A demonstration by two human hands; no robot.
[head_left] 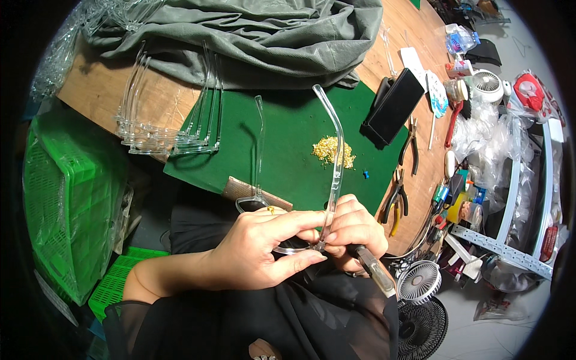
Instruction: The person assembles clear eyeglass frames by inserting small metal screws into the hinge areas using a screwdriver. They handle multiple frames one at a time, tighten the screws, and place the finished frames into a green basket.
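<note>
Two hands meet at 6 o'clock of my view, both working on one clear plastic eyeglass frame (288, 243). My left hand (264, 249) pinches the frame front, thumb below and fingers above, so that grip is clamped on the frame. My right hand (354, 231) is closed around a small screwdriver (375, 270) with a translucent handle, its tip buried at the hinge where I cannot see it. The near temple arm (336, 150) rises from that hinge toward 12 o'clock, curved at its end; the other temple arm (259, 150) stands up at 11 o'clock.

I judge the step in hand to be fixing the temple to the frame at the hinge. The next move seems to call for a steady pinch from the left hand and a straight, gentle turn of the driver, since the part is tiny and the plastic is smooth and slippery.

The frame is glassy and thin, held just above the near edge of a matte green mat (288, 126) on the wooden counter (90, 90). At 1 o'clock of the hands a little heap of gold-coloured screws (332, 152) lies on the mat, grainy and bright. At 10 o'clock a row of finished clear frames (168, 132) rests half on the mat. Pliers (396, 201) with dark handles lie at 3 o'clock, beside a flat black case (393, 108). A crumpled grey cloth (252, 36) covers the far counter.
</note>
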